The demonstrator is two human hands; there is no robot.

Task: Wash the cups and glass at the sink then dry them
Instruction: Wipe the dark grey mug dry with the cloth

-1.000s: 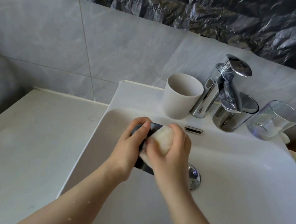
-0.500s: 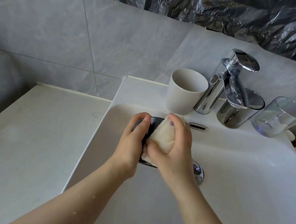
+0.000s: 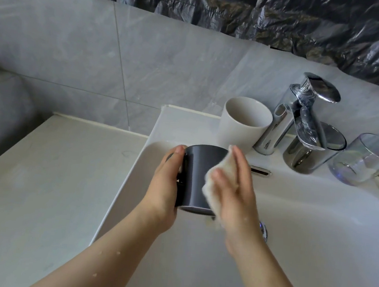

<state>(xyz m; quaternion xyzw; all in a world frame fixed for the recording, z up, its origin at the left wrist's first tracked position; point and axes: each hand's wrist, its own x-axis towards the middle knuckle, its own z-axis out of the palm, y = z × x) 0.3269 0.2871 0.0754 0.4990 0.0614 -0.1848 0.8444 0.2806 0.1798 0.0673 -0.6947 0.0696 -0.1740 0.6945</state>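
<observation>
Four vessels in all. Furthest left, my left grip (image 3: 165, 183) is curled round the dark cup (image 3: 198, 174), holding it over the sink (image 3: 315, 226). My right grip (image 3: 237, 195), fingers nearly straight, presses a pale sponge (image 3: 210, 185) against the cup's side. On the ledge behind stand the white cup (image 3: 239, 130), the tap (image 3: 304, 113), a steel cup (image 3: 304, 155) and, furthest right, the glass (image 3: 366, 162).

No legible text or labels.

I note: dark grey cylindrical cup (image 3: 194, 179), smooth satin sheen; cream cloth pad (image 3: 210, 187), nubbly; mirror-polished chrome tap (image 3: 303, 122); glossy white sink (image 3: 315, 226); matt beige cup (image 3: 239, 130); clear glass tumbler (image 3: 367, 159).
</observation>
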